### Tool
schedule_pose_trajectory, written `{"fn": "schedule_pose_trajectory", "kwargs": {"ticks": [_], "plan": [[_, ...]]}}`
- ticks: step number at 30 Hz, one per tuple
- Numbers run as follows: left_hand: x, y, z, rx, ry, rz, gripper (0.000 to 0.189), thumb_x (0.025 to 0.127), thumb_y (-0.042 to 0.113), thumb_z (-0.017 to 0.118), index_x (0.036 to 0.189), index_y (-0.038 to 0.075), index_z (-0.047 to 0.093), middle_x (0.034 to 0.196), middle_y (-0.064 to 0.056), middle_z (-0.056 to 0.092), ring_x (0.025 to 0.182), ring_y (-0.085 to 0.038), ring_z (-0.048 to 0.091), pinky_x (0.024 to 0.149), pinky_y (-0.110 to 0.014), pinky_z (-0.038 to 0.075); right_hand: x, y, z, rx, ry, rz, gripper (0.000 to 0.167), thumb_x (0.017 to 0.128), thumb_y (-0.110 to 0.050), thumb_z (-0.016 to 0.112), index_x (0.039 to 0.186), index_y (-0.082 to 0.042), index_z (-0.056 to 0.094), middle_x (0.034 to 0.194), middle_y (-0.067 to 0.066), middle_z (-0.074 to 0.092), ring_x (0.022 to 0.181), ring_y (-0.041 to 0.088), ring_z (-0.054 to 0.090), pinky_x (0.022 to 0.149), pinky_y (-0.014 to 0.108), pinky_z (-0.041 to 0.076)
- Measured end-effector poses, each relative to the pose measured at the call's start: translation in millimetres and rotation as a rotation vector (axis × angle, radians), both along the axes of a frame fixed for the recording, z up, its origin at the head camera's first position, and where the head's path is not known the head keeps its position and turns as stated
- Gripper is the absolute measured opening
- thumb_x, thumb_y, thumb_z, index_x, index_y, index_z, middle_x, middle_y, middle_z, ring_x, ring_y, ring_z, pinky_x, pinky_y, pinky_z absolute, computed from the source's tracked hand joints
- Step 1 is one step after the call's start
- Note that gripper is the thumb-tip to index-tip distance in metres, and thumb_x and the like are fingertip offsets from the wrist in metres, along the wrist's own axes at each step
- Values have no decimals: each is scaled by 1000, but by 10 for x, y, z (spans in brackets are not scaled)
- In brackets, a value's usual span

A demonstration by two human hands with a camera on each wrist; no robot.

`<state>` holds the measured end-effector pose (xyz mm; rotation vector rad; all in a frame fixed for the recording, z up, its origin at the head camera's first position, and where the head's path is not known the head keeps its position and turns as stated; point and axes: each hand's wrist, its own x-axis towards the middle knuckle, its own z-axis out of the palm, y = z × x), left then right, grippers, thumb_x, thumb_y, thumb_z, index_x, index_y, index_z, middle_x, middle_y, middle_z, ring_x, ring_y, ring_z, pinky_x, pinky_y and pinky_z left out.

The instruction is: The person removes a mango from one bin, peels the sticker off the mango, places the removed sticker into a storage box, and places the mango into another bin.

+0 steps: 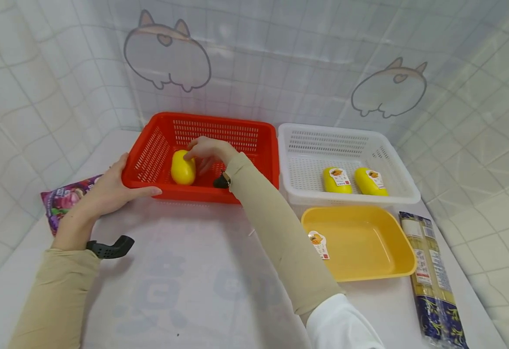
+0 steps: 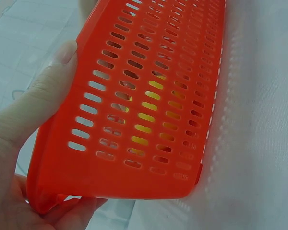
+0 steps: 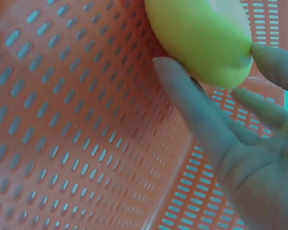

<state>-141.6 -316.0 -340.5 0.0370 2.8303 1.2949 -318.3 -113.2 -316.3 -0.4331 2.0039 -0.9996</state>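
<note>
In the head view, my left hand (image 1: 110, 189) grips the front left corner of a red basket (image 1: 219, 195). Its thumb lies along the slotted wall in the left wrist view, with the other fingers curled under the rim. Inside that basket is a smooth yellow mango (image 1: 182, 169), partly visible through the slots. My right hand (image 1: 208, 149) reaches in from the right, fingertips at the mango's side. The right wrist view has the thumb and fingers (image 3: 273, 67) spread about one end of the fruit, fairly straight, with the palm off it.
A white basket (image 1: 295, 194) beside the red one holds two yellow mangoes with stickers. In front stands a yellow tray (image 1: 363, 242) with a sticker label (image 1: 318, 244) at its left side. Packs of noodles (image 1: 433, 281) lie right; a purple bag (image 1: 64, 201) lies by my left hand.
</note>
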Motion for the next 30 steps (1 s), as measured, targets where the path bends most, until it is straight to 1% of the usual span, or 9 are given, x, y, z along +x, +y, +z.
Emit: {"fn": "schedule_pose_trajectory", "kwargs": {"ticks": [5, 8, 13, 17, 20, 22, 24, 27, 30], "plan": [[-10, -4, -21, -5, -4, -5, 105, 86, 43, 77, 161, 18, 8, 151, -16, 39, 127, -38, 44, 83, -30, 51, -5, -3, -38, -24, -32, 11, 59, 101, -15, 56, 156, -20, 35, 143, 7, 48, 103, 27, 64, 91, 40, 59], [-12, -3, -31, -2, -8, -6, 106, 86, 44, 77, 161, 19, 7, 152, -15, 39, 128, -37, 44, 84, -32, 53, -12, -16, -56, -24, -44, 10, 57, 102, -13, 54, 156, -22, 36, 148, 5, 46, 105, 27, 63, 90, 41, 59], [-21, -17, -33, -2, 5, -9, 105, 86, 43, 77, 161, 20, 8, 150, -13, 40, 127, -34, 44, 83, -30, 51, -24, -28, -60, -26, -27, 14, 52, 102, -12, 52, 153, -18, 42, 150, 8, 46, 103, 29, 66, 89, 41, 59], [-22, -31, -28, -10, 1, -6, 105, 86, 43, 77, 161, 20, 8, 151, -14, 40, 127, -35, 43, 82, -28, 50, -31, -33, -59, -23, -4, 32, 51, 103, -14, 51, 153, -15, 41, 149, 11, 47, 103, 29, 67, 90, 41, 59], [-15, -29, -19, -15, -3, -3, 105, 86, 44, 77, 161, 20, 8, 151, -14, 39, 128, -36, 43, 83, -31, 51, -26, -33, -63, -20, 7, 36, 52, 102, -19, 55, 152, -14, 42, 144, 10, 50, 101, 28, 67, 89, 40, 59], [-8, -20, -10, -18, -3, -1, 106, 85, 45, 77, 161, 20, 8, 151, -15, 39, 128, -37, 43, 86, -39, 55, -20, -31, -67, -15, 12, 37, 56, 100, -23, 60, 152, -13, 42, 141, 8, 53, 100, 26, 68, 89, 39, 59], [0, -12, 0, -23, -4, 3, 107, 85, 46, 77, 162, 20, 6, 151, -16, 39, 128, -38, 43, 89, -47, 55, -18, -30, -72, -19, 14, 40, 61, 97, -25, 65, 152, -12, 41, 138, 7, 53, 99, 24, 68, 88, 37, 60], [11, -1, 12, -27, -2, 5, 108, 85, 47, 76, 162, 19, 6, 151, -16, 39, 127, -39, 43, 91, -54, 54, -17, -35, -81, -29, -2, 37, 68, 94, -23, 71, 153, -12, 40, 137, 5, 52, 97, 23, 67, 88, 35, 60], [12, 1, 9, -22, -2, 2, 107, 85, 46, 76, 161, 19, 6, 150, -16, 39, 127, -39, 43, 88, -44, 55, -12, -49, -87, -46, -15, 26, 67, 94, -21, 70, 153, -11, 38, 138, 6, 50, 99, 21, 64, 88, 34, 59]]}}
